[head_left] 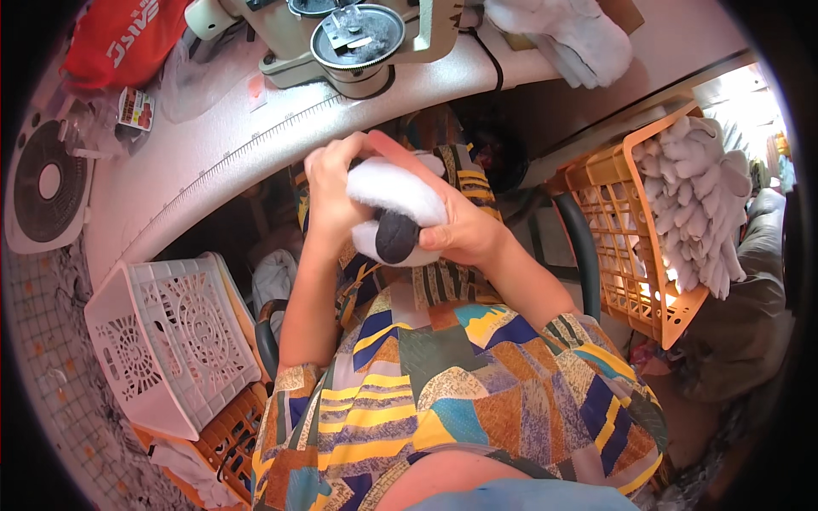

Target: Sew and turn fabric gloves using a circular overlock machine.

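Above my lap, both hands hold a white fluffy sock-like piece (396,189) with a black rounded part (398,238) bulging out at its near side. My left hand (331,183) grips its left side, with fingers curled over the far edge. On the right side, my right hand (464,226) is closed round it, the thumb pressing beside the black part. Some of my fingers are hidden behind the fabric.
A white table (162,204) with a ruled edge curves ahead, bearing a machine with a round toothed dial (358,38). White fluffy pieces (694,204) overhang an orange basket (630,204) at right. A white plastic crate (170,341) stands left; a fan (51,179) is far left.
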`<state>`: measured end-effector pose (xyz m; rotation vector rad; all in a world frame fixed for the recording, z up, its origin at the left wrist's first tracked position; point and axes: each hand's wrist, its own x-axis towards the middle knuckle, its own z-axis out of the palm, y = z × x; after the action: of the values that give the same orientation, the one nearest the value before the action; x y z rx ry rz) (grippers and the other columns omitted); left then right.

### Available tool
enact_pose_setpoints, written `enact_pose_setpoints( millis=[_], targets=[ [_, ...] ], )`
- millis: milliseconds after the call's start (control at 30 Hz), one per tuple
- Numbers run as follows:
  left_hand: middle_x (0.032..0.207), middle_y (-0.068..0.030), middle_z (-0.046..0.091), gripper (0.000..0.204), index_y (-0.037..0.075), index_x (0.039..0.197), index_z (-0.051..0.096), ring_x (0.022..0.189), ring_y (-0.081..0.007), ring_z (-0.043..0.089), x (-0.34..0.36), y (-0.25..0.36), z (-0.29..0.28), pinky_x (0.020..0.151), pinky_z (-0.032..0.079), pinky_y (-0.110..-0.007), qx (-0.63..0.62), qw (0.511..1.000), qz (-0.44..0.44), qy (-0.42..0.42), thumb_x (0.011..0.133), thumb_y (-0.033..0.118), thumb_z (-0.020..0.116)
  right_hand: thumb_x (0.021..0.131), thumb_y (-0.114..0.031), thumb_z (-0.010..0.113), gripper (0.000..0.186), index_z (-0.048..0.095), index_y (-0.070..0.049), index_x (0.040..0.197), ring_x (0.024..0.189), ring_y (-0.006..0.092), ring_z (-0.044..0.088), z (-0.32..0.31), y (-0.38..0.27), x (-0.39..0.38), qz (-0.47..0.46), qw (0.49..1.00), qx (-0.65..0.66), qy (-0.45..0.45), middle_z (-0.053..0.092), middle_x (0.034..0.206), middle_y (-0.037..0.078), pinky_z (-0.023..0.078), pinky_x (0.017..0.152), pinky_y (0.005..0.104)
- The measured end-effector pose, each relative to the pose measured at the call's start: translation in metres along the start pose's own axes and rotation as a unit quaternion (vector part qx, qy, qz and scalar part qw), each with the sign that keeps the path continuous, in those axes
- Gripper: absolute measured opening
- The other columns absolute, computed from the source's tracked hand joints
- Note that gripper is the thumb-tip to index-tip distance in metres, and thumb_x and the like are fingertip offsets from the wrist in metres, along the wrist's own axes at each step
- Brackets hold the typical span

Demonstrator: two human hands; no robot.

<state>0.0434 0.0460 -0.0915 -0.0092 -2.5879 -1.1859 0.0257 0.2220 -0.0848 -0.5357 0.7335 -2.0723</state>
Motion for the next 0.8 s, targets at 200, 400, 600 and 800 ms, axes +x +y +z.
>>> enact_pose_setpoints(
  millis=[200, 400, 600, 800],
  targets=[
    [0.075, -0.0070, 0.062, 0.024, 0.007, 0.072, 0.064, 0.079, -0.0265, 0.057, -0.008, 0.028, -0.010, 0.082, 0.035, -0.041, 0.192, 0.973, 0.097, 0.079, 0.059, 0.024, 0.074, 0.060, -0.005, 0.082, 0.098, 0.032, -0.007, 0.144, 0.115, 0.0182, 0.055, -0.012, -0.011, 0.002, -0.046, 0.970, -0.200, 0.133, 0.057, 0.124, 0.010, 0.042, 0.099, 0.0317],
    [0.074, -0.0054, 0.056, 0.017, 0.007, 0.069, 0.056, 0.083, -0.0235, 0.057, -0.041, 0.064, 0.031, 0.085, 0.033, -0.042, 0.254, 0.930, 0.241, 0.107, 0.063, 0.021, 0.065, 0.064, -0.004, 0.070, 0.044, 0.057, -0.006, 0.106, 0.075, 0.0210, 0.059, -0.048, 0.003, 0.008, -0.290, 0.633, -0.613, 0.373, 0.062, 0.088, 0.012, 0.047, 0.066, 0.0310],
    [0.079, -0.0033, 0.056, 0.015, 0.007, 0.075, 0.058, 0.092, -0.0235, 0.055, -0.030, 0.048, 0.018, 0.086, 0.030, -0.042, 0.305, 0.913, 0.205, 0.179, 0.067, 0.020, 0.061, 0.058, -0.009, 0.071, 0.051, 0.063, -0.005, 0.108, 0.101, 0.0308, 0.057, -0.008, -0.016, -0.008, -0.315, 0.507, -0.771, 0.220, 0.058, 0.109, 0.012, 0.046, 0.076, 0.0360],
    [0.088, -0.0066, 0.058, 0.025, 0.005, 0.089, 0.059, 0.094, -0.0237, 0.054, -0.041, 0.060, 0.027, 0.084, 0.029, -0.041, 0.243, 0.940, 0.184, 0.152, 0.066, 0.015, 0.063, 0.062, -0.008, 0.070, 0.035, 0.066, -0.004, 0.097, 0.082, 0.0274, 0.065, -0.024, -0.011, 0.002, -0.388, 0.571, -0.705, 0.162, 0.065, 0.097, 0.011, 0.051, 0.067, 0.0341]
  ],
)
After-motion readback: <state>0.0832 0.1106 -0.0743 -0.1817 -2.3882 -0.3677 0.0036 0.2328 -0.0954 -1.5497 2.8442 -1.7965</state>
